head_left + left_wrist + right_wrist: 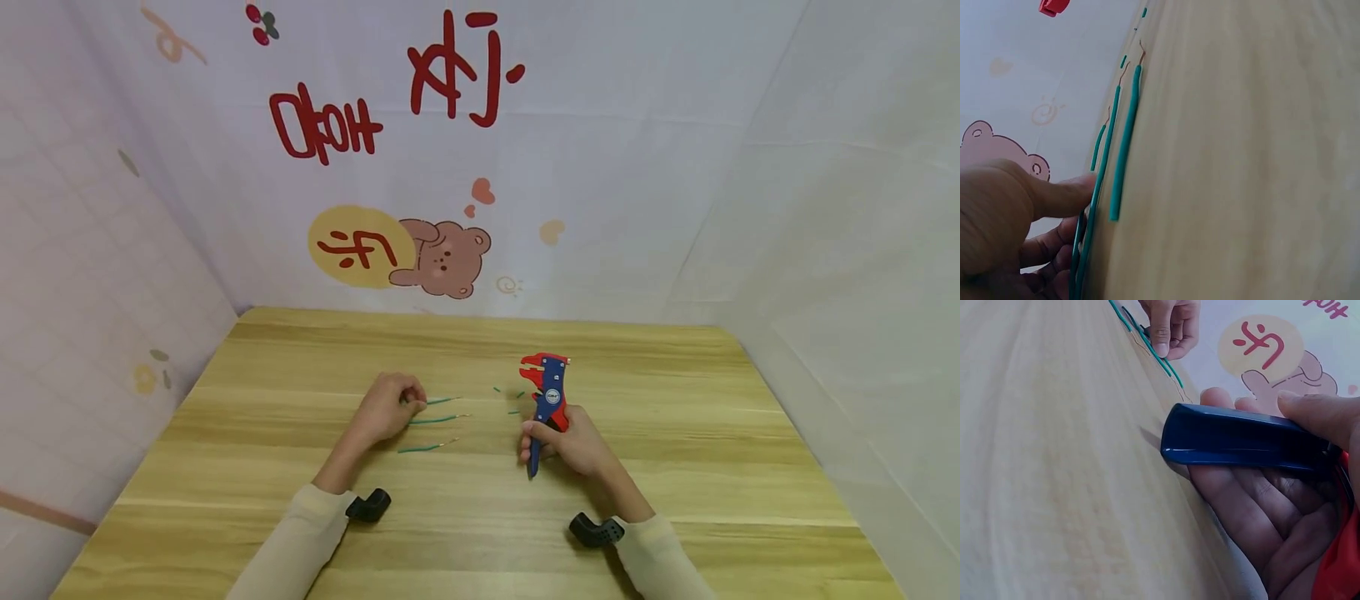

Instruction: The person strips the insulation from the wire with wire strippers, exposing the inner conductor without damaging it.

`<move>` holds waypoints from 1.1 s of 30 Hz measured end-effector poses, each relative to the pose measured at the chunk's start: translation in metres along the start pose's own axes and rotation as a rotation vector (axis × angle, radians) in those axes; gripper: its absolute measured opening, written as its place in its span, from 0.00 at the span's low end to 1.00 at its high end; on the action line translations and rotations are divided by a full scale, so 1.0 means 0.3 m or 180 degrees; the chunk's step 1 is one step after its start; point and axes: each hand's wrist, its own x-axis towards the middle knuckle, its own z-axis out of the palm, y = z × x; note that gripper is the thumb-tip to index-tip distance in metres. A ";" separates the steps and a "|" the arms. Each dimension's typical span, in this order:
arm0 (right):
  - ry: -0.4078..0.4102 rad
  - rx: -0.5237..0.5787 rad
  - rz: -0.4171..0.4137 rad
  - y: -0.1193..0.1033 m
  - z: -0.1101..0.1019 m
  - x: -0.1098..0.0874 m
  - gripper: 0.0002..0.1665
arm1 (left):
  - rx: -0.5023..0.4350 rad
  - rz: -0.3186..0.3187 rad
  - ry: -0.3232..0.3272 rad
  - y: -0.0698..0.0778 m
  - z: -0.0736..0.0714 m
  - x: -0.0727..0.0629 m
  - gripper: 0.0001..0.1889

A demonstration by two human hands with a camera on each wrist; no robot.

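Three green wires with bared copper ends lie side by side on the wooden table. The thumb and fingers of my left hand (390, 407) pinch the far wire (442, 402), covering part of it. Closest to that hand is the middle wire (438, 419), whose left end passes by the fingers. The near wire (420, 450) lies untouched, fully visible in the left wrist view too. Over on the right, my right hand (579, 443) grips a red and blue wire stripper (553, 392) by its handles. Its blue handle (1235, 437) crosses the fingers, and its red jaws stand apart with nothing between them.
Several short green insulation scraps (513, 412) are scattered between the wires and the stripper. Behind the table (675, 367) hangs a white cloth (637, 167) with red characters and a bear print. Black wrist devices (369, 505) sit at both sleeves.
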 end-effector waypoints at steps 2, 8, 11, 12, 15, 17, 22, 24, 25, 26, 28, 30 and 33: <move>0.0010 0.0006 0.0012 0.001 0.000 0.000 0.27 | 0.0005 -0.0015 -0.0008 0.000 0.003 -0.002 0.05; 0.0085 -0.0112 0.0077 -0.012 -0.010 -0.013 0.27 | -0.0081 0.0020 -0.0061 -0.007 0.006 -0.004 0.05; 0.0164 -0.0118 0.0110 -0.014 -0.023 -0.022 0.26 | -0.0128 0.0059 -0.0109 -0.009 0.004 -0.005 0.05; 0.0192 -0.0135 0.0113 -0.013 -0.027 -0.024 0.26 | -0.0134 0.0066 -0.0113 -0.010 0.003 -0.005 0.06; 0.0273 -0.0133 0.0106 -0.013 -0.042 -0.036 0.25 | -0.0144 0.0075 -0.0142 -0.008 0.001 -0.006 0.07; 0.0296 -0.0155 0.0111 -0.012 -0.048 -0.040 0.24 | -0.0148 0.0065 -0.0138 -0.008 -0.004 -0.010 0.08; 0.0473 -0.0282 0.0169 -0.003 -0.036 -0.036 0.23 | -0.0111 0.0090 -0.0093 -0.020 -0.024 -0.031 0.09; 0.0619 -0.0401 0.0221 -0.004 -0.037 -0.039 0.22 | -0.0109 0.0101 -0.0108 -0.021 -0.025 -0.031 0.09; 0.0682 -0.0458 0.0244 -0.005 -0.040 -0.041 0.21 | -0.0115 0.0084 -0.0123 -0.021 -0.023 -0.029 0.09; 0.0721 -0.0546 0.0243 -0.009 -0.043 -0.044 0.21 | -0.0118 0.0074 -0.0139 -0.021 -0.022 -0.027 0.09; 0.0815 -0.0725 0.0268 -0.017 -0.052 -0.051 0.23 | -0.0121 0.0035 -0.0168 -0.021 -0.019 -0.022 0.09; 0.0916 -0.0917 0.0324 -0.026 -0.063 -0.058 0.24 | -0.0115 0.0001 -0.0194 -0.022 -0.014 -0.016 0.10; 0.1172 -0.1304 0.0467 -0.040 -0.081 -0.074 0.27 | -0.0120 0.0006 -0.0236 -0.022 -0.007 -0.008 0.10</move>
